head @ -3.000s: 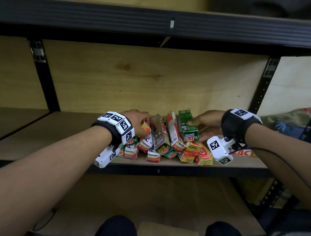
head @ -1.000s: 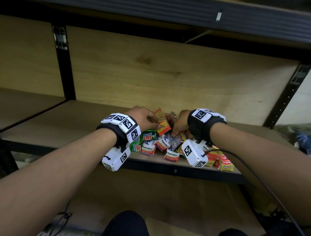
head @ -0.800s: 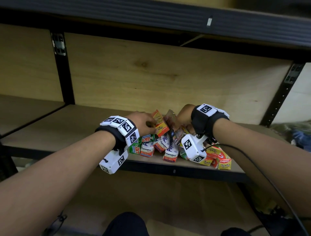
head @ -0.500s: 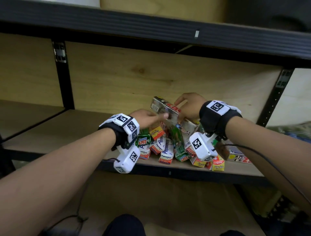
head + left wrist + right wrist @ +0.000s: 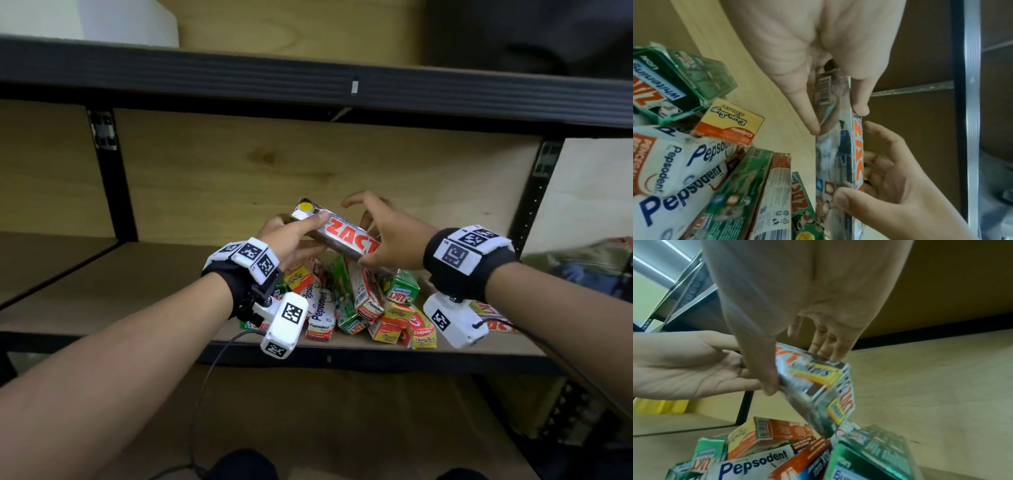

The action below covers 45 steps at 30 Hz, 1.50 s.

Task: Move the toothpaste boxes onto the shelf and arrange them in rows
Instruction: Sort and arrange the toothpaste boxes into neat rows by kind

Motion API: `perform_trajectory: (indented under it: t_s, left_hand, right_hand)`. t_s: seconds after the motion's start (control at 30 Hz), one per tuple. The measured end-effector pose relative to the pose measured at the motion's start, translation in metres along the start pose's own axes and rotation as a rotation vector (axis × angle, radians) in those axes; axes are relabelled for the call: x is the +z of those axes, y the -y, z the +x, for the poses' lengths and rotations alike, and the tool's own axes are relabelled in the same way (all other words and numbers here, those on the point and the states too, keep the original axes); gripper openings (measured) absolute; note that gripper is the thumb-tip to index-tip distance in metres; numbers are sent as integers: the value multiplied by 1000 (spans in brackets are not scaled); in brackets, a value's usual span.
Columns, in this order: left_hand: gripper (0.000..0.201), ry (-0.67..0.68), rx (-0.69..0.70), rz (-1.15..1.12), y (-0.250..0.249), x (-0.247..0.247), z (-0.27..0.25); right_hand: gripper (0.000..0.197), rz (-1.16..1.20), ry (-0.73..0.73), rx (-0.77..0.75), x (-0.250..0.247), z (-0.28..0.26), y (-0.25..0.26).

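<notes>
Silver cardboard with red Zact lettering marks the long toothpaste box (image 5: pixel 337 233) held in the air by both hands. The left hand (image 5: pixel 291 240) grips its far end, thumb lying along the top face and fingers (image 5: pixel 805 104) underneath. The right hand (image 5: pixel 390 236) pinches the near end between thumb and fingers (image 5: pixel 824 344), with the forefinger raised free above the box. Directly below the grip lies a jumbled pile of toothpaste boxes (image 5: pixel 352 305): white Pepsodent, green Zact, and orange and yellow Colgate cartons leaning on one another. They rest on the wooden shelf (image 5: pixel 120 291), near its front edge. Behind the held box stands the plywood back panel (image 5: pixel 274 164), and above it runs a black metal beam (image 5: pixel 308 82).
</notes>
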<state>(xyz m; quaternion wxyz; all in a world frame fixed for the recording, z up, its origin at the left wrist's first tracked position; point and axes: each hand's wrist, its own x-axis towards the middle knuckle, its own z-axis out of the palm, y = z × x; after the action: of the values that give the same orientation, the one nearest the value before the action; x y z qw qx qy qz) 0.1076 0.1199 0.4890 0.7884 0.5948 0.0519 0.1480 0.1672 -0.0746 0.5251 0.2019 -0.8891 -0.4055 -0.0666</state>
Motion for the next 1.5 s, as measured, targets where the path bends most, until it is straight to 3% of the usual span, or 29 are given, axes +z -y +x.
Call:
perform_trajectory:
  t_s: [0.07,0.17,0.3,0.5,0.9,1.07,1.13,1.2,1.27,1.33,1.37,1.5]
  left_hand:
    - [52,19,53,2,0,4,-2]
    - [57,74,87,-53,-1,7,-3]
    - [62,119,136,-20,-3,12,-2]
    - [58,106,236,705,-1,33,4]
    - [56,349,442,1232,32,159,15]
    - [56,425,419,1313,62,199,19]
    - [59,405,387,1244,74,210,22]
    - [68,303,254,1018,87,220,27]
    - [77,201,0,632,96,228,31]
    - [69,204,-275,296,103,238,28]
    - [64,220,-346,187,104,242,23]
    - [63,227,-318,-31,115,256,21]
  right_hand:
    - [94,-16,36,28,-4,-1,-9]
    - [79,-53,114,75,-17,-4,-23]
    - [72,5,19,65,-31,-15,-39]
    - [67,-146,-86,31,-50,-39,-69]
    - [61,-251,-32,220,-92,-119,-154]
    - [58,-226,-9,318,-88,-150,-191]
    - [55,-205,-36,350,-83,-159,-205]
    - [53,-148,-118,356,-78,-166,-219]
    - [52,-82,-196,344,-73,-171,-230]
    - [52,-41,-238,338,-69,-175,-235]
    - [53,-26,-254,341,-68,-177,-238]
    - [55,63,-279,371,-61,-183,-244]
